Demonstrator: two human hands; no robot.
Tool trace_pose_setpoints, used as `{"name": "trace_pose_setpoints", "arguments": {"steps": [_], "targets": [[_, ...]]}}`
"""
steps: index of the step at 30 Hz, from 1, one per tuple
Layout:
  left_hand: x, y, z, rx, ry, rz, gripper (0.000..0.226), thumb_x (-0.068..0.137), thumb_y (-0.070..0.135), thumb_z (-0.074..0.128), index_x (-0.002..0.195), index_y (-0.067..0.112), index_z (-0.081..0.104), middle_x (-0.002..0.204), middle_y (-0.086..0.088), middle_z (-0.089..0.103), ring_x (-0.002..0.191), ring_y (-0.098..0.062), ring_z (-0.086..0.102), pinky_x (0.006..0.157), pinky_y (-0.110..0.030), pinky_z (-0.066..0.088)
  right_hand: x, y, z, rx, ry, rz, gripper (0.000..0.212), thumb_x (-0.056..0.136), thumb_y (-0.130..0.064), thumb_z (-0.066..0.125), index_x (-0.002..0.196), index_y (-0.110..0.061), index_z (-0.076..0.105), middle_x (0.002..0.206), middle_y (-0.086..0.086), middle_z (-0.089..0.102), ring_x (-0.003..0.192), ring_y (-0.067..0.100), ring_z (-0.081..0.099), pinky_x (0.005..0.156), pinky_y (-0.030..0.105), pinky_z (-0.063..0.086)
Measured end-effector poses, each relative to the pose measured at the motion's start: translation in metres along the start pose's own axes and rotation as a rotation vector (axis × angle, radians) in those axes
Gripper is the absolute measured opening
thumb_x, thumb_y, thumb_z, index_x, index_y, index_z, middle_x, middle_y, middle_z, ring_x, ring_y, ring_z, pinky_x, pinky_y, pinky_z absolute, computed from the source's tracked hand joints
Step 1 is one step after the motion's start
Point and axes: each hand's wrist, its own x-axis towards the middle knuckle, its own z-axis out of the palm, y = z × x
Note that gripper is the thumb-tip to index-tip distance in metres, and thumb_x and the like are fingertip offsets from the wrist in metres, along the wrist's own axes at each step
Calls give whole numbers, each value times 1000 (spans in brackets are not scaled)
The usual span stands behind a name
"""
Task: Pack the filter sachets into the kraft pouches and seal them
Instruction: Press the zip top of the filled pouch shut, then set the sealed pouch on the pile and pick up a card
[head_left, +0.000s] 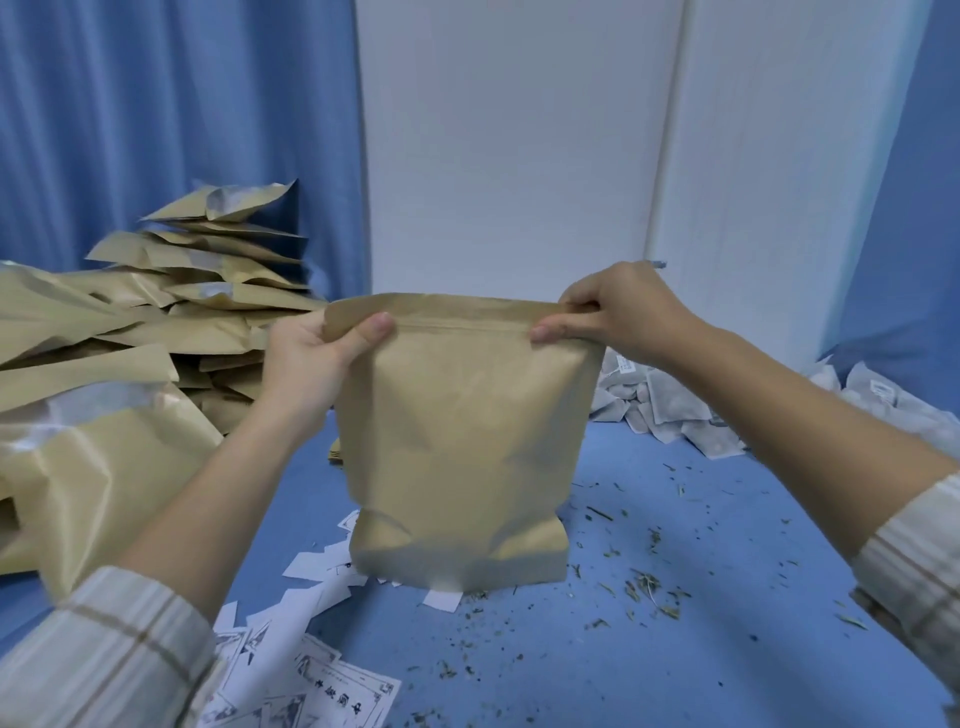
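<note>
While upright on blue table: kraft pouch (457, 441), top corners pinched by L hand (311, 358) & R hand (618, 312).

Kraft pouch (460, 441) stood upright on blue surface, plain brown, bulging at the body, gusseted base flat. Top strip pinched at both corners, mouth apparently pressed closed along the zip line. Heap of kraft pouches (156, 322) lay at left, flat and overlapping, some with pale top strips. Pile of white filter sachets (670, 410) lay at right, behind the upright pouch.
</note>
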Motion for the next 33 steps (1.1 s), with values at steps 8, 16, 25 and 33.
{"name": "trace_pose_setpoints", "arguments": {"steps": [8, 16, 25, 33], "targets": [[-10, -28, -11, -114, -118, -114, 38, 55, 36, 82, 87, 22, 68, 83, 8, 74, 74, -7, 70, 60, -19, 54, -9, 15, 30, 231, 314, 91, 39, 66, -44, 79, 69, -22, 47, 60, -11, 43, 55, 4, 44, 49, 9, 33], [-71, -111, -24, -33, -248, -546, 65, 53, 50, 87, 103, 12, 68, 96, -2, 74, 86, -17, 71, 63, -18, 53, -87, 73, 145, 977, -290, 403, 67, 62, -41, 82, 119, -21, 55, 115, -6, 67, 107, 12, 63, 84, 26, 53], [-34, -72, -34, -252, -354, -773, 53, 73, 57, 61, 102, 15, 74, 100, -7, 73, 87, -22, 71, 66, -28, 56, -72, 52, 162, 1417, -42, 513, 49, 73, -24, 70, 118, -11, 57, 106, 10, 70, 89, 24, 70, 65, 31, 56], [-58, -65, -61, -939, -57, -535, 28, 79, 29, 53, 88, 14, 75, 99, -6, 70, 86, -26, 68, 75, -33, 54, -32, -30, 181, 1644, -74, 620, 30, 90, -10, 49, 119, -4, 56, 86, 8, 71, 77, 19, 67, 74, 33, 54]]}}
